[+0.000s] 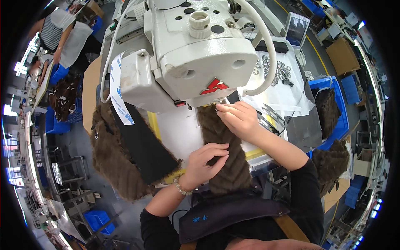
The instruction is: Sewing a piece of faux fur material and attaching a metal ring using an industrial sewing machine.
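Observation:
A brown fur strip (228, 166) runs from under the white sewing machine head (208, 62) toward my lap. My left hand (204, 163) lies at the strip's left edge, its thumb and fingers curved with a small gap between them. At the strip's far end, just below the machine head, my right hand (242, 120) has its thumb and fingertips pinched together. What sits between those fingertips is too small to make out. The machine head hides the far end of the strip.
Left of the machine, more brown fur (114, 160) lies with a black fabric panel (143, 152). Scissors (273, 116) rest right of my right hand. Small metal rings (283, 73) lie on a white sheet (298, 98). A blue bin (342, 116) at right holds fur.

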A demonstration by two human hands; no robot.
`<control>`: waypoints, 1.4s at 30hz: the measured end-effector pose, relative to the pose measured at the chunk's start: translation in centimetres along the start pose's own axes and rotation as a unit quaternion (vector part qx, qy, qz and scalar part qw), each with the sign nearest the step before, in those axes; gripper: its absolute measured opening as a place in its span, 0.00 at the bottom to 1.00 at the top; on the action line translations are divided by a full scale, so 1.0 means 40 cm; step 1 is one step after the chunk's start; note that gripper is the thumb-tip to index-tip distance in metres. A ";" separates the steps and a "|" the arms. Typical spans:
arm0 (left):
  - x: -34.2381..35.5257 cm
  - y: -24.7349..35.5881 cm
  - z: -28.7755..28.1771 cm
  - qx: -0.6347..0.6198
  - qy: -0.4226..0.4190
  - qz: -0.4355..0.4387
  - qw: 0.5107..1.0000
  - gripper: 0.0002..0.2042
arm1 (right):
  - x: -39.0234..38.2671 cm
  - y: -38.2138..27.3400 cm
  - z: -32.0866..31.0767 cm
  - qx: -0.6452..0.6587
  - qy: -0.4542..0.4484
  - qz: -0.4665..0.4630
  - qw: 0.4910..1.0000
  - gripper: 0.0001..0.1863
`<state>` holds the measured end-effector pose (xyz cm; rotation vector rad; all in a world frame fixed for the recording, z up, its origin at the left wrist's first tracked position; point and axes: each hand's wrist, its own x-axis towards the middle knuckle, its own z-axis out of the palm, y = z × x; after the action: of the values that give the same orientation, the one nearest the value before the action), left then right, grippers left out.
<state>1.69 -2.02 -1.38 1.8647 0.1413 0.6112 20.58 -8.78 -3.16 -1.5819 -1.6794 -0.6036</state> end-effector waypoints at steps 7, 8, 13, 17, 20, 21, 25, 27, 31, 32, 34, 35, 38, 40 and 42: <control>-0.006 -0.014 0.001 0.044 -0.008 0.026 0.999 0.08 | -0.008 0.041 0.053 0.034 -0.061 0.049 0.996 0.04; -0.006 -0.014 0.000 0.058 -0.015 0.026 0.998 0.08 | -0.007 0.038 0.056 0.034 -0.061 0.048 0.996 0.04; 0.021 -0.002 -0.031 0.214 -0.024 0.087 0.973 0.14 | -0.010 0.031 0.055 0.066 -0.070 0.046 0.994 0.06; 0.047 0.015 -0.070 0.337 -0.053 0.028 0.939 0.21 | -0.009 0.033 0.045 0.073 -0.099 0.056 0.991 0.06; 0.059 -0.001 -0.100 0.397 -0.091 0.004 0.913 0.27 | -0.008 0.038 0.043 0.086 -0.101 0.051 0.990 0.06; 0.065 -0.006 -0.109 0.435 -0.107 -0.002 0.894 0.29 | -0.006 0.037 0.042 0.082 -0.107 0.052 0.990 0.06; 0.090 -0.031 -0.113 0.467 -0.125 0.002 0.875 0.32 | -0.006 0.035 0.038 0.080 -0.117 0.053 0.988 0.05; 0.103 -0.034 -0.106 0.462 -0.125 0.004 0.878 0.32 | -0.005 0.035 0.037 0.079 -0.110 0.045 0.990 0.05; 0.119 -0.054 -0.096 0.437 -0.119 -0.003 0.891 0.34 | -0.010 0.035 0.040 0.076 -0.092 0.016 0.993 0.06; 0.124 -0.056 -0.097 0.436 -0.119 -0.004 0.892 0.34 | -0.007 0.035 0.040 0.076 -0.093 0.016 0.993 0.06; 0.136 -0.061 -0.098 0.423 -0.130 -0.016 0.897 0.35 | -0.002 0.036 0.044 0.063 -0.093 0.012 0.994 0.06; 0.140 -0.070 -0.099 0.421 -0.131 -0.017 0.897 0.35 | -0.003 0.038 0.049 0.064 -0.095 0.013 0.993 0.06; 0.152 -0.081 -0.105 0.447 -0.105 0.036 0.888 0.36 | 0.005 0.033 0.048 0.061 -0.092 0.019 0.994 0.06; 0.159 -0.093 -0.107 0.469 -0.115 0.025 0.875 0.34 | 0.009 0.029 0.049 0.038 -0.085 0.031 0.995 0.05; 0.164 -0.093 -0.111 0.466 -0.115 0.030 0.877 0.34 | 0.011 0.030 0.049 0.039 -0.094 0.031 0.994 0.05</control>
<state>5.95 5.63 -1.37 2.8719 0.2503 0.3664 21.40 -6.86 -4.20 -1.6691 -1.7608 -0.3619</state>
